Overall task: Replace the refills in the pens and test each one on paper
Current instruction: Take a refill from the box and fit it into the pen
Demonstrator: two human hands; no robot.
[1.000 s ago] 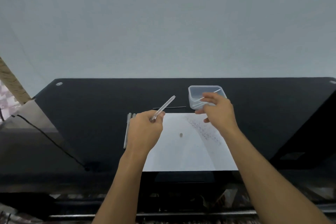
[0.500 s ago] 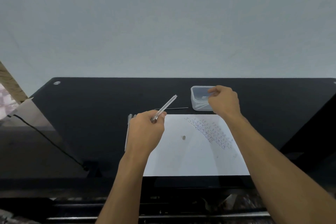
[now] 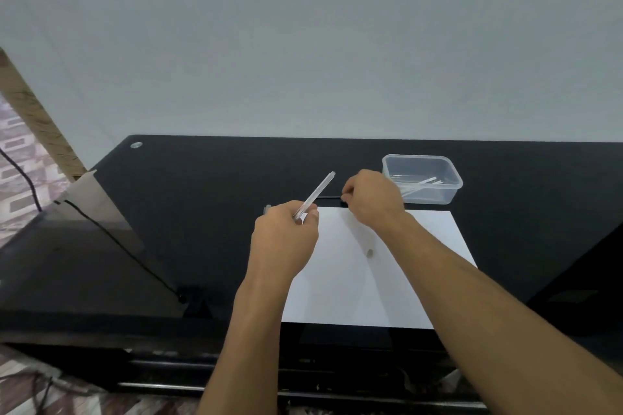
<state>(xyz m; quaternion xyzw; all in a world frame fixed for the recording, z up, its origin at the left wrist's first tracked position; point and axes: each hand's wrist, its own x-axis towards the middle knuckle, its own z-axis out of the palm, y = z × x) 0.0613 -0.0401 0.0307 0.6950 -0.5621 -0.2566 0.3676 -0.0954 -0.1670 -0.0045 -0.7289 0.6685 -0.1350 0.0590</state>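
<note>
I see the white paper (image 3: 377, 266) nearest; over its left far corner my left hand (image 3: 285, 239) pinches a clear pen barrel (image 3: 315, 195). Just past the paper's far edge, my right hand (image 3: 372, 200) curls onto a thin dark refill (image 3: 328, 198). Farther right, the clear container (image 3: 421, 178) holds refills.

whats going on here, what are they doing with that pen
A person is swapping pen refills at a black table. The left hand holds a clear pen barrel, tilted up and away. The right hand pinches a thin dark refill lying on the table just beyond the white paper. A clear plastic container behind holds spare refills, and a small part lies on the paper.
</note>
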